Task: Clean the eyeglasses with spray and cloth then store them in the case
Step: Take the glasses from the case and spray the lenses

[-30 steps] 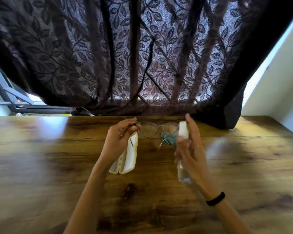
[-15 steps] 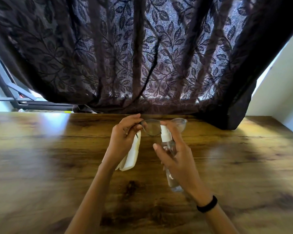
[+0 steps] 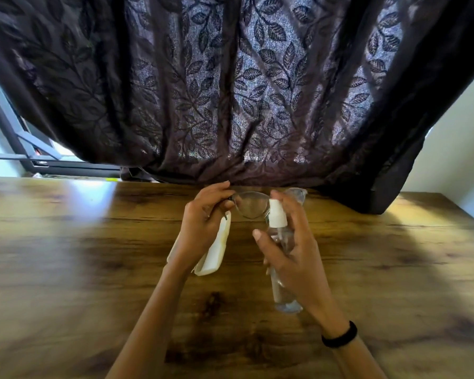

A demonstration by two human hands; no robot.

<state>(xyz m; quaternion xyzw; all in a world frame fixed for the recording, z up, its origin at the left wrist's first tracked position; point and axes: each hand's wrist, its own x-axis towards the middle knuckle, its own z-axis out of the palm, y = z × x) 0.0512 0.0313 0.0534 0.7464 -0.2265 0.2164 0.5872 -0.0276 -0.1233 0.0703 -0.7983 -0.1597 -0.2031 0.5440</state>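
A dark curtain [image 3: 230, 91] with a woven leaf pattern hangs behind the wooden desk [image 3: 66, 255], its hem bunched on the desk's far edge just beyond the eyeglasses [image 3: 253, 205]. One pair of eyeglasses, with a thin clear frame and rounded lenses, is held above the desk; the left hand [image 3: 203, 222] pinches it at the frame's left corner. Just right of the eyeglasses, the right hand [image 3: 293, 247] is wrapped around one clear spray bottle [image 3: 281, 258] with a white pump head, forefinger on top of the pump; this hand and the pump hide part of the right lens. Below the eyeglasses, one cream, smooth, oblong case [image 3: 214, 250] lies on the desk, partly covered by the left hand and wrist. A black band [image 3: 340, 336] circles the right wrist. The desk has dark-grained brown planks with a bright glare patch left of the eyeglasses.
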